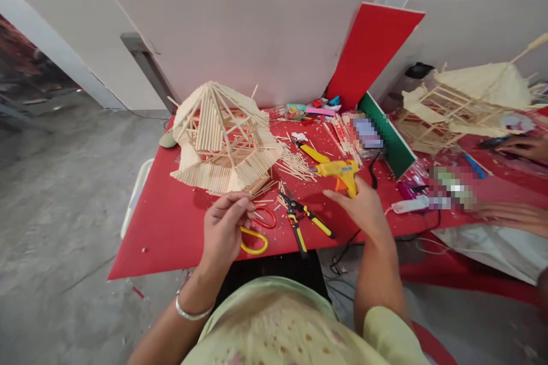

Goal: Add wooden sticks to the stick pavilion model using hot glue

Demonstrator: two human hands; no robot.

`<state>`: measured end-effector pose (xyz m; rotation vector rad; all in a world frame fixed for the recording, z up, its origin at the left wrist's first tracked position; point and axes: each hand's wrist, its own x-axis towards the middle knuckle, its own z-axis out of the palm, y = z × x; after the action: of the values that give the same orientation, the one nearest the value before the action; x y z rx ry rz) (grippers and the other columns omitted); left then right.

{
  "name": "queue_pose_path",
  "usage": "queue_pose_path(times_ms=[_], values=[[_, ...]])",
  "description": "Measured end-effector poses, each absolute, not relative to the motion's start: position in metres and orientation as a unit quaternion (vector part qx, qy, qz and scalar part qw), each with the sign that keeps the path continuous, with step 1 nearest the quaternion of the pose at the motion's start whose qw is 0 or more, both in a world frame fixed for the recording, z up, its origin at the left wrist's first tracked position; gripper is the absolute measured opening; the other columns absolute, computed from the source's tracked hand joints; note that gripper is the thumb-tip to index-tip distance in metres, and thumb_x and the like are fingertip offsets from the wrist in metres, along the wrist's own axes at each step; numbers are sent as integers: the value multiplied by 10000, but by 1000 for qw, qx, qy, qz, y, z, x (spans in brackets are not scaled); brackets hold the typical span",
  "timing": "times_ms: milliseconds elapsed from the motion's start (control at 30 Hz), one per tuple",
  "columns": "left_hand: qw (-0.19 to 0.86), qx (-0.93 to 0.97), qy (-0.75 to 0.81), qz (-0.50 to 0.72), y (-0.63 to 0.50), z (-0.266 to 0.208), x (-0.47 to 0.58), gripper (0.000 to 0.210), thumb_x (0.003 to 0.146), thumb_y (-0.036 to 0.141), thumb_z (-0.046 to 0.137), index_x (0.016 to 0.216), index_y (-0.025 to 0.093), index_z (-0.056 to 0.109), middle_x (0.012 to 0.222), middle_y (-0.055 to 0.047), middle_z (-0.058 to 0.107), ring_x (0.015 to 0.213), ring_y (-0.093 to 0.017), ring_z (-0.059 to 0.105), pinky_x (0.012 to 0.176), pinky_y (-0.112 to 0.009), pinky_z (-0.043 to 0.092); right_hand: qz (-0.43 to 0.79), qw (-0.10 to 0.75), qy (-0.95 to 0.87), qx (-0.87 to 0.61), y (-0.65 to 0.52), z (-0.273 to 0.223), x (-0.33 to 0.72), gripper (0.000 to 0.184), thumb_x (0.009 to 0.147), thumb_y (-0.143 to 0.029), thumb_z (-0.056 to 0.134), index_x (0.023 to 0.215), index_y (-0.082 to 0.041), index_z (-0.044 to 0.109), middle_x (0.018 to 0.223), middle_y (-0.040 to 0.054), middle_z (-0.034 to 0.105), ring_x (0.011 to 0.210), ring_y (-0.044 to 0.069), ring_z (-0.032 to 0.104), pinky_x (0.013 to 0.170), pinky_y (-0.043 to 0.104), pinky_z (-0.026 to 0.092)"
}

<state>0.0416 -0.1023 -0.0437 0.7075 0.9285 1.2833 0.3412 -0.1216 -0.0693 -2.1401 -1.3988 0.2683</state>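
Shirt point(274, 328) cropped below, left hand point(225, 231) pinched together, contents unclear, right hand point(363, 208) seemingly holds a glue gun point(340, 169).

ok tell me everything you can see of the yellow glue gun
The glue gun looks like yellow plastic, with a dark nozzle, an orange trigger and small blue markings on its side. The right hand holds it by the handle, partly covering that, over the red table. Its body is roughly level, nozzle pointing left.
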Motion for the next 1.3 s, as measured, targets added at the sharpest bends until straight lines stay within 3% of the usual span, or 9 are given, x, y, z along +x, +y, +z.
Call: queue_pose_path(times_ms=[133,233,333,467,600,933,1033,1133,1300], values=[[706,321,420,472,-111,-80,78,185,713,304,783,782,149,709,632,-23,651,509,-90,556,451,-179,410,94,161,-511,-839,-166,-128,393,320,821,-455,576,986,-192,655,832,72,689,719,200,603,620,284,401],[713,340,427,441,-112,-101,100,196,725,324,780,768,148,704,624,-22,650,496,-80,549,449,-170,404,82,129,-500,-852,-182,-144,404,296,832,-337,527,1021,-165,676,845,106,690,752,221,611,636,300,403],[708,358,431,429,-111,-109,112,198,741,333,770,795,151,714,639,-26,662,493,-79,553,459,-173,418,-3,136,-494,-859,-178,-131,399,408,841,-318,506,1191,-151,634,1063,158,664,947,267,598,749,348,421],[689,356,448,444,-110,-108,116,218,724,349,784,812,157,730,660,-32,675,496,-87,566,460,-181,429,-34,195,-557,-806,-140,-99,381,329,910,-364,463,1143,-238,658,1088,71,690,964,207,618,803,312,432],[677,358,453,456,-109,-104,113,210,726,339,788,820,158,736,665,-30,673,533,-90,582,519,-190,466,29,78,-581,-809,-82,-90,370,306,932,-377,439,1074,-275,689,1031,58,718,928,198,640,754,297,427],[657,375,471,454,-108,-104,110,199,748,338,765,797,149,725,592,-20,652,479,-84,548,454,-176,406,91,12,-619,-780,-12,-119,366,257,821,-214,531,975,-161,730,986,186,715,979,292,653,842,400,446],[659,390,448,461,-105,-96,107,216,759,355,755,808,146,732,583,-15,636,459,-77,517,456,-187,408,103,29,-631,-769,-12,-108,366,181,760,-230,602,866,-151,726,895,175,721,901,311,664,784,413,464],[658,399,432,472,-105,-80,100,228,762,366,757,800,143,731,585,-15,618,478,-79,521,492,-201,444,121,83,-648,-747,-25,-83,355,237,819,-336,580,959,-189,704,902,97,727,848,239,668,746,347,485],[666,375,400,506,-101,-40,83,280,749,397,770,843,136,726,623,-30,631,453,-93,547,414,-195,423,292,401,-643,-584,-65,-19,288,272,838,-452,634,962,-217,695,865,18,717,741,149,649,677,256,507]])
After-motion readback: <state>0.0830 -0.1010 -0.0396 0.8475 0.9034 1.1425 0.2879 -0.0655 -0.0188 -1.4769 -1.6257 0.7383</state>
